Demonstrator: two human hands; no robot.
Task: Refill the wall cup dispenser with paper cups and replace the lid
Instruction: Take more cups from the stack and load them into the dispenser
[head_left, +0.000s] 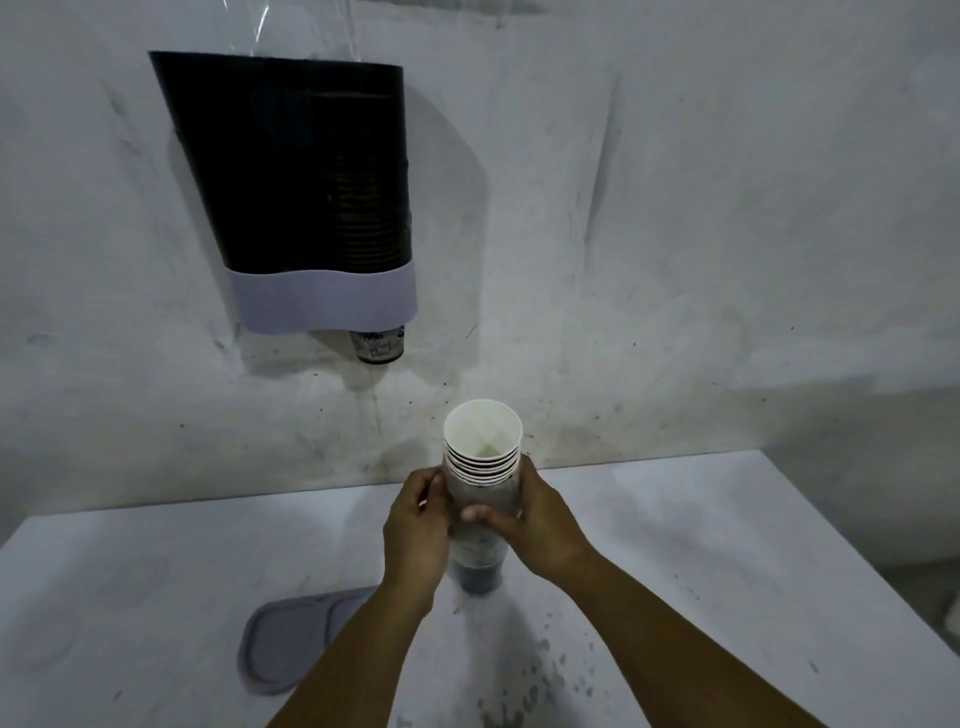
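Both hands hold the stack of paper cups (483, 467) upright above the table (727, 545): left hand (415, 525) curled round its left side, right hand (535, 519) wrapped round the right, thumb across the front. Left of the stack and higher, the wall dispenser (306, 192) hangs, one cup (377, 345) poking from its base. Below the stack, left, the grey lid (291, 644) lies flat.

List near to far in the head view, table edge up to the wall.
lid → left hand and right hand gripping the cup stack → table back edge → dispenser on the wall.
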